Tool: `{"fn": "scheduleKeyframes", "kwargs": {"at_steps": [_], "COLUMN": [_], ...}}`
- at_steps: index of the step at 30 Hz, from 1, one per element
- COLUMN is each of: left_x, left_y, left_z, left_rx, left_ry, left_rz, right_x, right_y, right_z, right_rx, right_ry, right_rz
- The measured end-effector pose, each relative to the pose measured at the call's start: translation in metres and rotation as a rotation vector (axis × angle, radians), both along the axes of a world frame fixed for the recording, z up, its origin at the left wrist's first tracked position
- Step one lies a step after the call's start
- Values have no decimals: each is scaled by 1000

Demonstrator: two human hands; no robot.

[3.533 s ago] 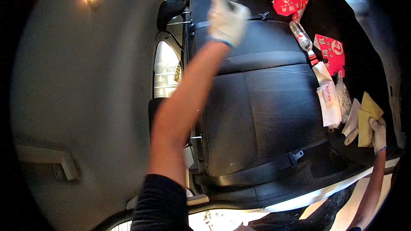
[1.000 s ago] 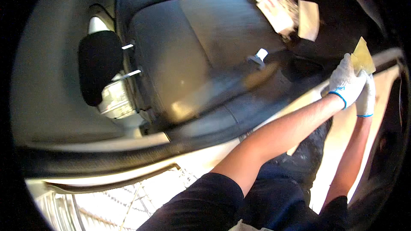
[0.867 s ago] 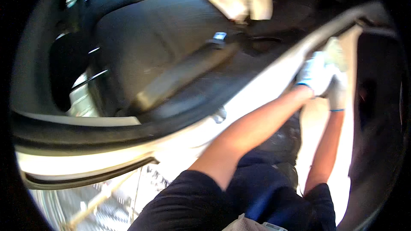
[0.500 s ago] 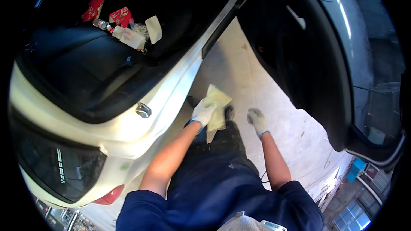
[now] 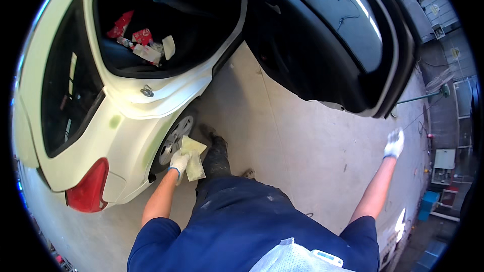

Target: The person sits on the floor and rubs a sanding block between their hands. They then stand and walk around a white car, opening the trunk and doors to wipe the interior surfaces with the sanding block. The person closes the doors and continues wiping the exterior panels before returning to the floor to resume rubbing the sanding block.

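Observation:
In my white-gloved left hand (image 5: pixel 180 162), the fingers are closed on a pale yellow folded cloth (image 5: pixel 194 157), which hangs open in two flaps. Hand and cloth are beside the rear wheel (image 5: pixel 175 141) of a pale yellow-white car (image 5: pixel 131 126), and I cannot tell whether they touch it. My right hand (image 5: pixel 394 143), also gloved in white, is stretched far out to the right, past the open car door (image 5: pixel 312 45). Its fingers look extended, and nothing shows in it.
Through the doorway, red and white papers (image 5: pixel 142 37) and a plastic bottle (image 5: pixel 124 42) lie on the dark seat. A red tail light (image 5: pixel 89 186) sits at the car's rear corner. Concrete floor (image 5: pixel 292 146) spreads between car and door. Wall equipment (image 5: pixel 444 163) and a blue box (image 5: pixel 428 202) stand at right.
The view has shifted back and turned, so the rear wheel and tail light show more. My right hand has swung outward to the right. The left still holds the cloth, now beside the wheel.

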State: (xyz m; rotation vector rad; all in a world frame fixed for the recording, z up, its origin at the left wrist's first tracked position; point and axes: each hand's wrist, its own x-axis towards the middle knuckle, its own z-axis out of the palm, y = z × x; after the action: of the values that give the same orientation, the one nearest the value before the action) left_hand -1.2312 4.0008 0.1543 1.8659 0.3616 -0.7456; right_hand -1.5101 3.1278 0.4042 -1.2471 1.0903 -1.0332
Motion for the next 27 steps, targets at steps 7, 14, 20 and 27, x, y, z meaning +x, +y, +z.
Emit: {"fn": "scheduleKeyframes", "kwargs": {"at_steps": [7,14,20,27], "left_x": [-127,-189,-208,-165], "left_y": [32,74,105,12], "left_z": [9,43,11,8], "left_rx": [318,760,770,511], "left_ry": [-87,-62,409,546], "left_rz": [-149,-536,-871,-766], "right_x": [136,106,109,211], "right_y": [106,215,417,426], "right_z": [33,72,93,37], "right_rx": [-514,-698,-912,20], "right_ry": [179,427,1,28], "right_rz": [201,264,769,1541]}}
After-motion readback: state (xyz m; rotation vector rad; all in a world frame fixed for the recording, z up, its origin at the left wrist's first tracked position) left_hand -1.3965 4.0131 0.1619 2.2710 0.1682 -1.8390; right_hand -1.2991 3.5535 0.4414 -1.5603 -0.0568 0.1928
